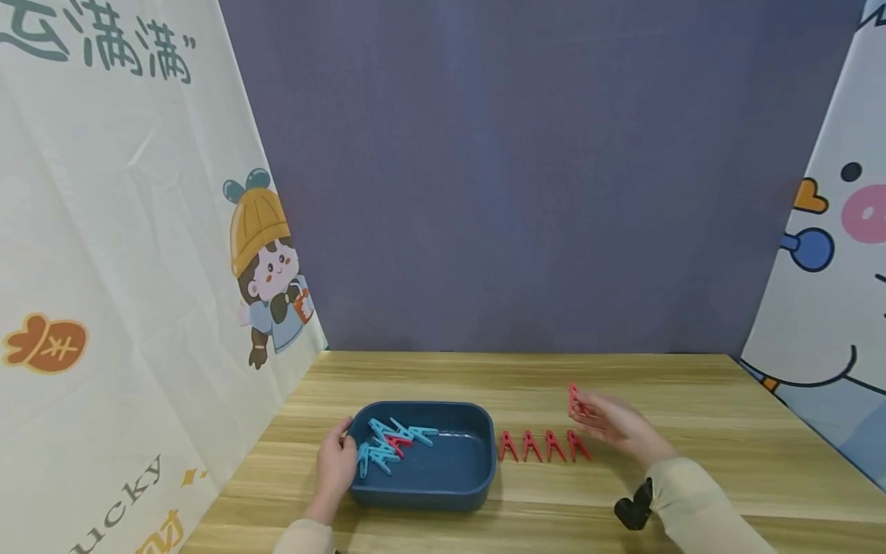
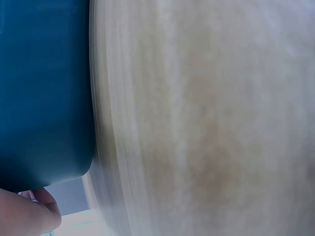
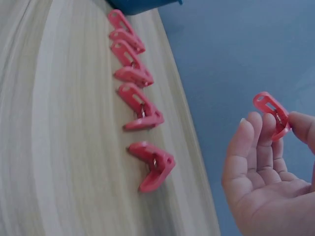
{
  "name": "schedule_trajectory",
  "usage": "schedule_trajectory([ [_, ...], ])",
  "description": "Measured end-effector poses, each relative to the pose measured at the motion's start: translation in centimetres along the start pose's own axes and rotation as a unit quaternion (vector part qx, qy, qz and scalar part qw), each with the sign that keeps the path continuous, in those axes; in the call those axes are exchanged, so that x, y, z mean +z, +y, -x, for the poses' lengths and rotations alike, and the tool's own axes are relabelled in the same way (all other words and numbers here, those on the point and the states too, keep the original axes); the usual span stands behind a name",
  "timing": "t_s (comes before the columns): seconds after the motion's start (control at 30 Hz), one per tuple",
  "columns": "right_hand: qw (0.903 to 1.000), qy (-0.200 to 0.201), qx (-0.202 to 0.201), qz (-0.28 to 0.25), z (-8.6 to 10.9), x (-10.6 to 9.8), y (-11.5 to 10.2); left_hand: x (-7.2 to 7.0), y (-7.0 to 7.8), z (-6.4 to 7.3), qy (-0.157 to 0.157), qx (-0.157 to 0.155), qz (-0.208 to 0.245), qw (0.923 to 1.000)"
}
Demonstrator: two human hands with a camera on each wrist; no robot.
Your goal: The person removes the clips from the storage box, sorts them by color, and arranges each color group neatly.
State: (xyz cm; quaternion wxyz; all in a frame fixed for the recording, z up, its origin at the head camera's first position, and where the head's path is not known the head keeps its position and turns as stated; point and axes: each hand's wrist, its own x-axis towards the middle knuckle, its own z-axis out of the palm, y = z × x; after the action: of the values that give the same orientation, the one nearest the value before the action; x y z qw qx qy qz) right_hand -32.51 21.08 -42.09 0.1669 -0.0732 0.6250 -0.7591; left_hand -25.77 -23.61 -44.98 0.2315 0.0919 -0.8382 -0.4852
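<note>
My right hand [image 1: 616,423] pinches a red clothespin [image 3: 274,114] between thumb and fingertips, above the table and beyond the row. Below it, several red clothespins [image 3: 152,164] stand in a line to the right of a dark blue plastic bin [image 1: 422,498]. With my left hand [image 1: 337,459] I grip the bin's left rim. Inside, towards the left, lie several light blue clothespins [image 1: 381,454] in a heap, with a red clothespin [image 1: 397,444] among them. The left wrist view shows mainly the bin's side, with part of the hand at the lower left.
The wood-grain table [image 1: 526,531] runs back to a plain grey-blue cloth [image 1: 526,185]. A printed white sheet [image 1: 138,231] hangs on the left, and another printed sheet [image 1: 817,308] on the right. A black heart-shaped piece [image 1: 633,505] is at the right sleeve.
</note>
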Motion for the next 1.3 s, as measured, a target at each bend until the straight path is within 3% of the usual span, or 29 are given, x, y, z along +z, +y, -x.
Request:
schedule_trajectory([
  [0.4, 0.9993, 0.034, 0.013, -0.004, 0.6, -1.4, 1.2, -0.1, 0.1, 0.0, -0.005, -0.003, 0.002, 1.0000],
  [0.7, 0.9970, 0.070, 0.028, 0.021, 1.0, -2.4, 1.9, -0.2, 0.4, 0.1, -0.010, -0.007, 0.008, 0.9999],
  [1.03, 0.9852, 0.113, 0.055, 0.117, 1.4, -2.8, 2.4, -0.2, 0.2, 0.0, -0.014, -0.012, 0.010, 0.9998],
  [1.3, 0.9658, 0.137, 0.055, 0.213, 1.6, -2.9, 2.6, -0.1, 0.2, 0.1, -0.010, -0.007, 0.009, 0.9999],
])
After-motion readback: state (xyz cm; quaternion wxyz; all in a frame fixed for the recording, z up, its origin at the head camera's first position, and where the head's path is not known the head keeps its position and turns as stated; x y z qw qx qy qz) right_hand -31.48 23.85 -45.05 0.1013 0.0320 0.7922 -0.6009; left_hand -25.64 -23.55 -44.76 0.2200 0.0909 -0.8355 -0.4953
